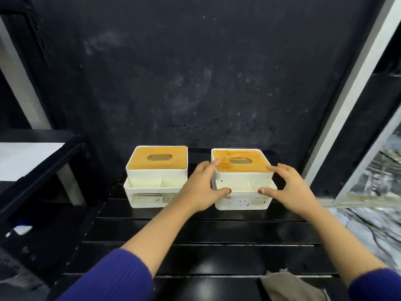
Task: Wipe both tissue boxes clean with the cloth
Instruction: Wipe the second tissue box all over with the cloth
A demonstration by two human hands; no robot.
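Observation:
Two white tissue boxes with orange wooden lids stand side by side on a black slatted table (195,246). The left tissue box (155,177) is untouched. The right tissue box (242,181) has dark specks on its front. My left hand (201,187) touches its left side, thumb on the front compartment rim and fingers at the lid's corner. My right hand (288,187) touches its right side the same way. Both hands are spread around the box; a firm grip is not clear. A beige cloth (290,287) lies at the table's near edge, apart from both hands.
A dark speckled wall rises right behind the boxes. A black shelf frame with a white surface (26,159) stands at the left. A white post (347,94) and a marbled floor (368,224) are at the right.

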